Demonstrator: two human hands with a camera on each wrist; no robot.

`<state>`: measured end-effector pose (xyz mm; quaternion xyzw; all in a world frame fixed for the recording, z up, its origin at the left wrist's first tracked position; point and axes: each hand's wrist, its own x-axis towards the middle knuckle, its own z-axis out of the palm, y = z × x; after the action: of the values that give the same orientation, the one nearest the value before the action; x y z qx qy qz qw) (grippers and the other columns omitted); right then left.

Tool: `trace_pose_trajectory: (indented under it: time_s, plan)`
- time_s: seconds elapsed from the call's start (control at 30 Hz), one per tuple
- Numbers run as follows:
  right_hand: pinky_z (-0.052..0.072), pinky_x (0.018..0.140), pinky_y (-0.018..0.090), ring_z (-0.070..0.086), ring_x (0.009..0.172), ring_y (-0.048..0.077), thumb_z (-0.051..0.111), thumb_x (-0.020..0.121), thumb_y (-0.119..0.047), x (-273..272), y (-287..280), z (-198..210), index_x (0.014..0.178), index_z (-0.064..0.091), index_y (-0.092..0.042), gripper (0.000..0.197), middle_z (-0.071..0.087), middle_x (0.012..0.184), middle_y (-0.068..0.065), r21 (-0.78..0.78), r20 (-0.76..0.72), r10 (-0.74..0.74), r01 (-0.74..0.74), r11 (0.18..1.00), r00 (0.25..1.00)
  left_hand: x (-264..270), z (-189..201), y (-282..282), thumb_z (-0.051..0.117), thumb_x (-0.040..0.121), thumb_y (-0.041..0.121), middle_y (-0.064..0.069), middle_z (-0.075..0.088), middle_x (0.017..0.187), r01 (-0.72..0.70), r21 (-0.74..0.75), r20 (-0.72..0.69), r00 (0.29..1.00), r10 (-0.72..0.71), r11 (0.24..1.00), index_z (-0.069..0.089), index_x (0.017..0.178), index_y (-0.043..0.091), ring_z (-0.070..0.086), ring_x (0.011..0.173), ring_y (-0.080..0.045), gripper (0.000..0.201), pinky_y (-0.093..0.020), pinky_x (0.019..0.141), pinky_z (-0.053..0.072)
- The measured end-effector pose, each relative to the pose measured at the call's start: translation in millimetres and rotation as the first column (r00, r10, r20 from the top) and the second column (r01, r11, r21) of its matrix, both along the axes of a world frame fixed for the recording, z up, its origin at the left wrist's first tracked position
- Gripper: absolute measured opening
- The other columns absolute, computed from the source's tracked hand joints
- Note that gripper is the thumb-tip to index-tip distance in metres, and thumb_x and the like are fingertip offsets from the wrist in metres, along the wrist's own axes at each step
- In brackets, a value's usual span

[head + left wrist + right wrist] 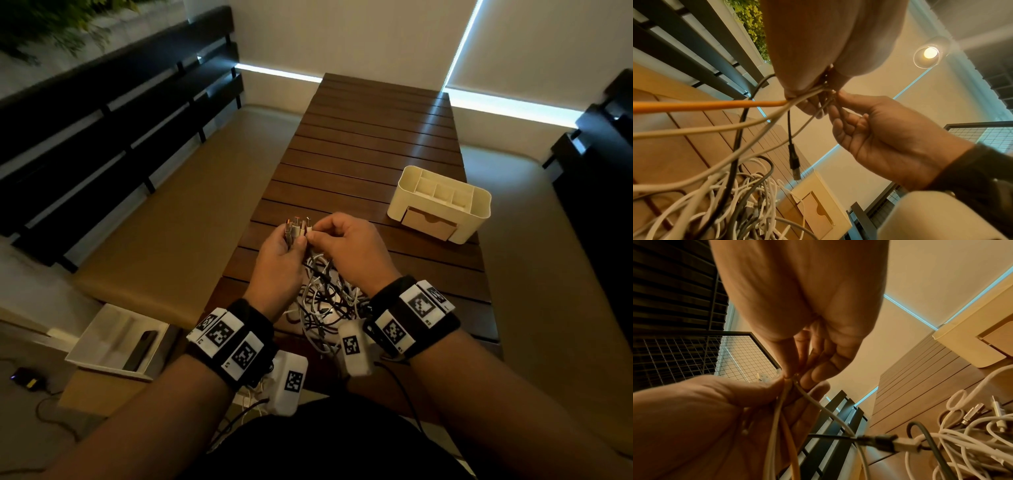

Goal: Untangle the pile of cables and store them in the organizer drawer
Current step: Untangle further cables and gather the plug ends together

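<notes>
1. Head view: nearest the camera are two forearms wearing black wrist straps point(412, 317) with printed markers. Above the wooden slatted table point(370, 144), the left hand point(279, 255) is closed round a bunch of cable plugs point(297, 226) standing upright out of its fist. The right hand point(346, 246) pinches one white plug at the edge of that bunch. The tangled pile of cables point(325, 301) lies on the table under and between the wrists. The cream organizer point(440, 204), its drawer point(430, 224) pushed in, sits further off to the right.
2. Left wrist view: from below, an orange cable point(711, 105), pale ones and a black one hang from the left fist; a black plug point(794, 160) dangles free.
3. Right wrist view: the right thumb and fingers point(818, 369) nip a thin white cable point(830, 412). Only here does a wire grid panel point(740, 356) show behind the hands.
</notes>
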<state>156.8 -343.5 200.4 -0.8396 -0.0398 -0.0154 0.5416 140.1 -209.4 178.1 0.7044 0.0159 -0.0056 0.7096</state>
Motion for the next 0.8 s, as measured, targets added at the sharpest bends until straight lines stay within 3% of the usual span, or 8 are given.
trace_pose_trajectory:
  time_s: [0.2, 0.3, 0.4, 0.5, 0.6, 0.73, 0.8]
  plan:
    - [0.059, 0.070, 0.021, 0.072, 0.073, 0.005, 0.070, 0.092, -0.018, 2.8, -2.6, 3.9, 0.093, 0.076, -0.013, 0.008, 0.075, 0.083, 0.000, 0.014, -0.032, 0.020, -0.019, 1.000, 0.999, 3.1, 2.2, -2.6, 0.045, 0.105, 0.017, -0.023, 0.066, 0.109, 0.018, 0.070, 0.045, 0.999, -0.021, 0.997, 0.061, 0.109, 0.004, 0.064, 0.104, -0.039, 0.021, -0.059, 0.095, 0.051]
    - [0.056, 0.066, 0.015, 0.069, 0.070, 0.002, 0.067, 0.094, -0.015, 4.3, -6.9, 6.6, 0.095, 0.075, -0.011, 0.009, 0.075, 0.083, 0.001, 0.023, -0.054, 0.053, -0.052, 0.998, 0.997, 7.0, 2.7, -1.5, 0.045, 0.104, 0.020, -0.014, 0.067, 0.106, 0.069, 0.160, 0.060, 0.995, -0.079, 0.985, 0.060, 0.110, 0.012, 0.065, 0.101, -0.032, 0.019, -0.058, 0.093, 0.051]
    - [0.056, 0.069, 0.016, 0.072, 0.076, 0.006, 0.063, 0.096, -0.013, 5.7, -11.2, 9.7, 0.099, 0.075, -0.010, 0.012, 0.075, 0.087, 0.002, 0.017, -0.071, 0.096, -0.095, 0.995, 0.993, 10.4, 4.9, 0.8, 0.044, 0.106, 0.019, -0.008, 0.067, 0.112, 0.145, 0.217, 0.030, 0.987, -0.155, 0.965, 0.056, 0.115, 0.014, 0.066, 0.105, -0.022, 0.016, -0.052, 0.096, 0.053]
    - [0.057, 0.071, 0.018, 0.072, 0.081, 0.012, 0.061, 0.097, -0.013, 6.9, -14.8, 11.6, 0.102, 0.075, -0.012, 0.014, 0.074, 0.089, 0.003, 0.000, -0.077, 0.144, -0.145, 0.989, 0.987, 12.1, 6.3, 4.6, 0.043, 0.106, 0.023, -0.005, 0.066, 0.111, 0.192, 0.231, 0.015, 0.979, -0.201, 0.954, 0.053, 0.115, 0.016, 0.066, 0.104, -0.019, 0.014, -0.046, 0.093, 0.054]
    - [0.052, 0.069, 0.011, 0.069, 0.084, 0.005, 0.059, 0.099, -0.015, 7.7, -17.5, 12.6, 0.105, 0.074, -0.018, 0.016, 0.072, 0.094, -0.004, -0.028, -0.083, 0.191, -0.194, 0.981, 0.978, 13.6, 6.9, 8.3, 0.045, 0.105, 0.021, -0.007, 0.067, 0.107, 0.201, 0.220, 0.009, 0.978, -0.208, 0.955, 0.053, 0.113, 0.014, 0.068, 0.099, -0.020, 0.013, -0.044, 0.090, 0.057]
    - [0.046, 0.078, 0.015, 0.056, 0.090, 0.003, 0.063, 0.096, -0.018, 8.7, -13.4, 8.3, 0.108, 0.072, -0.021, 0.015, 0.059, 0.103, -0.003, -0.148, 0.034, 0.161, -0.154, 0.977, 0.986, 17.2, 6.5, 14.5, 0.044, 0.106, 0.018, -0.006, 0.065, 0.088, 0.155, 0.174, 0.042, 0.985, -0.165, 0.973, 0.055, 0.102, 0.012, 0.066, 0.083, -0.021, 0.013, -0.046, 0.086, 0.057]
    - [0.048, 0.075, 0.022, 0.055, 0.085, 0.005, 0.066, 0.094, -0.019, 7.9, -11.3, 3.1, 0.110, 0.066, -0.022, 0.016, 0.057, 0.105, 0.001, -0.096, 0.035, 0.076, -0.073, 0.993, 0.996, 18.6, 6.8, 17.6, 0.042, 0.106, 0.017, -0.004, 0.062, 0.078, 0.085, 0.100, 0.028, 0.996, -0.088, 0.991, 0.054, 0.103, 0.012, 0.064, 0.076, -0.018, 0.014, -0.041, 0.081, 0.054]
